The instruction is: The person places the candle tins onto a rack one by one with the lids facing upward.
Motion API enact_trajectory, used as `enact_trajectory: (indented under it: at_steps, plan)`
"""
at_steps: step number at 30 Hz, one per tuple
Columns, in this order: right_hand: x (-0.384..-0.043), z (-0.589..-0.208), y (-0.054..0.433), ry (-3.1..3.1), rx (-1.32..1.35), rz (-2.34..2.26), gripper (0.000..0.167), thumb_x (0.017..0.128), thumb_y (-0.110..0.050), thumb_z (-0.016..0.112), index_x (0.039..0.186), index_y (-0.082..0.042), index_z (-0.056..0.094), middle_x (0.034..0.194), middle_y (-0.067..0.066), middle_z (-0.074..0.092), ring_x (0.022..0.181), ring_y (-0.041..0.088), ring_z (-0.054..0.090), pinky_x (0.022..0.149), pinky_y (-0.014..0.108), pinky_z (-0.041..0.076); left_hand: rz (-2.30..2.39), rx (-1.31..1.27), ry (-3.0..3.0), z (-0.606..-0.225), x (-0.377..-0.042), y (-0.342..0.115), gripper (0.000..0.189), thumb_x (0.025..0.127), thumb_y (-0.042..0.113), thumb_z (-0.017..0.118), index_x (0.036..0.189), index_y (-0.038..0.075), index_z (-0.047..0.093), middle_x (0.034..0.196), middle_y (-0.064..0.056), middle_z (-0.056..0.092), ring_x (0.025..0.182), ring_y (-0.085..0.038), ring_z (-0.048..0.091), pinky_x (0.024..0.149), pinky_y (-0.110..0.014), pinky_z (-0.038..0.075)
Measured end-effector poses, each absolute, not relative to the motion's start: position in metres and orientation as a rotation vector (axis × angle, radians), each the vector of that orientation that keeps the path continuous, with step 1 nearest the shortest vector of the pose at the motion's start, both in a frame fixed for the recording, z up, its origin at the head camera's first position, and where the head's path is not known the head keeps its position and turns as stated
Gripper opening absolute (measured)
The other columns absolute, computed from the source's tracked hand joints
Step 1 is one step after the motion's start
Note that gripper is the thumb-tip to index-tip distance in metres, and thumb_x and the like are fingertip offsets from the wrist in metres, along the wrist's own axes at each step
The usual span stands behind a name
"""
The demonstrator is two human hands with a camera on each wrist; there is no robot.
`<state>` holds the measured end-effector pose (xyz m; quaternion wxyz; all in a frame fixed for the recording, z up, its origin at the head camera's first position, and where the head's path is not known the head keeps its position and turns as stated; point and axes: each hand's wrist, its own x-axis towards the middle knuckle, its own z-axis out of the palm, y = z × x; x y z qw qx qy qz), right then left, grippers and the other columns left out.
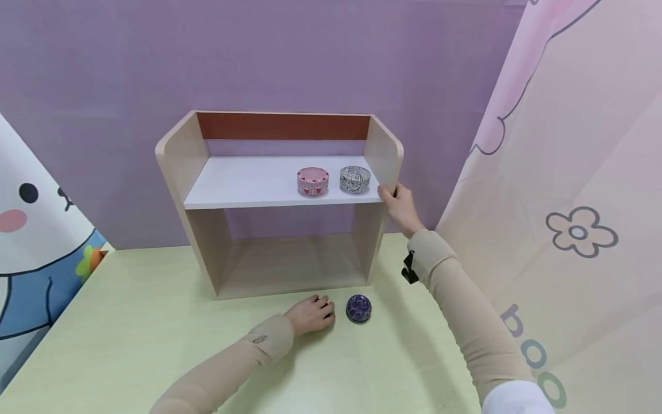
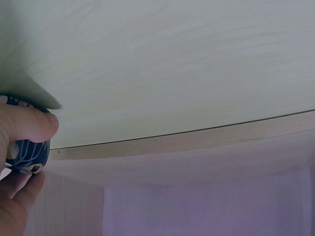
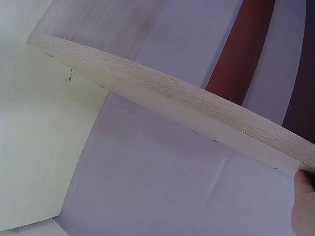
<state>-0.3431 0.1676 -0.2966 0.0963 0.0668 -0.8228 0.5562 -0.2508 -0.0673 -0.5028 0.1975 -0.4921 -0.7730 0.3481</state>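
My left hand (image 1: pixel 312 315) is low over the table in front of a small two-tier shelf unit (image 1: pixel 281 205). Thumb and fingers grip a small round tin (image 2: pixel 30 156), dark blue with a pale pattern; the hand hides it in the head view. Just right of that hand, a dark purple tin (image 1: pixel 358 309) with a swirl design sits on the table. My right hand (image 1: pixel 402 210) grips the unit's right side panel (image 1: pixel 385 150) level with the white upper board. A pink patterned tin (image 1: pixel 312 182) and a black-and-white tin (image 1: pixel 354 180) stand on that board.
The shelf unit stands on a pale green table (image 1: pixel 139 299) near a purple backdrop (image 1: pixel 279 57). A flower-print curtain (image 1: pixel 558 172) hangs close to the right arm. Cartoon-printed cloth (image 1: pixel 41 247) borders the left side.
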Motion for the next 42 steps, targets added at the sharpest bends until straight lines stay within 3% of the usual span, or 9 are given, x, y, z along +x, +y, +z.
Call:
enact_trajectory:
  at_steps: [16, 23, 27, 33, 42]
  plan:
    - [-0.341, -0.296, 0.167, -2.433, 0.195, 1.629, 0.048, 0.094, -0.033, 0.047, 0.13, -0.002, 0.045, 0.126, 0.017, 0.054, 0.109, 0.023, 0.051, 0.095, 0.039, 0.044, 0.913, -1.397, -2.139, -0.5, -0.25, -0.072, 0.026, 0.088, 0.022, 0.057, 0.113, 0.03, 0.053, 0.113, 0.006, 0.052, 0.103, -0.011, 0.052, 0.081, -0.021, 0.049]
    - [-0.341, -0.296, 0.166, -2.432, 0.198, 1.639, 0.046, 0.094, -0.033, 0.048, 0.13, -0.004, 0.046, 0.126, 0.015, 0.053, 0.11, 0.023, 0.051, 0.095, 0.041, 0.044, 0.872, -1.399, -2.255, -0.495, -0.248, -0.075, 0.031, 0.087, 0.022, 0.061, 0.116, 0.027, 0.051, 0.117, 0.005, 0.05, 0.108, -0.012, 0.051, 0.087, -0.022, 0.049]
    - [-0.341, -0.296, 0.166, -2.429, 0.208, 1.641, 0.046, 0.094, -0.032, 0.048, 0.13, -0.003, 0.046, 0.126, 0.015, 0.053, 0.111, 0.023, 0.051, 0.096, 0.042, 0.043, 0.657, -1.388, -2.355, -0.494, -0.248, -0.08, 0.043, 0.082, 0.018, 0.068, 0.12, 0.022, 0.048, 0.118, 0.0, 0.049, 0.108, -0.016, 0.051, 0.087, -0.023, 0.049]
    - [-0.339, -0.295, 0.167, -2.431, 0.205, 1.656, 0.047, 0.094, -0.032, 0.048, 0.131, -0.003, 0.045, 0.128, 0.016, 0.052, 0.113, 0.024, 0.05, 0.098, 0.042, 0.043, 0.21, -1.339, -2.509, -0.49, -0.246, -0.084, 0.062, 0.07, -0.001, 0.075, 0.124, 0.013, 0.048, 0.121, -0.009, 0.05, 0.108, -0.022, 0.054, 0.081, -0.025, 0.053]
    - [-0.341, -0.296, 0.166, -2.438, 0.193, 1.649, 0.048, 0.094, -0.033, 0.048, 0.131, -0.003, 0.044, 0.129, 0.015, 0.052, 0.114, 0.024, 0.05, 0.099, 0.042, 0.042, -0.264, -1.129, -2.819, -0.482, -0.242, -0.085, 0.067, 0.072, -0.007, 0.068, 0.132, 0.012, 0.044, 0.131, -0.01, 0.046, 0.117, -0.027, 0.05, 0.096, -0.037, 0.047]
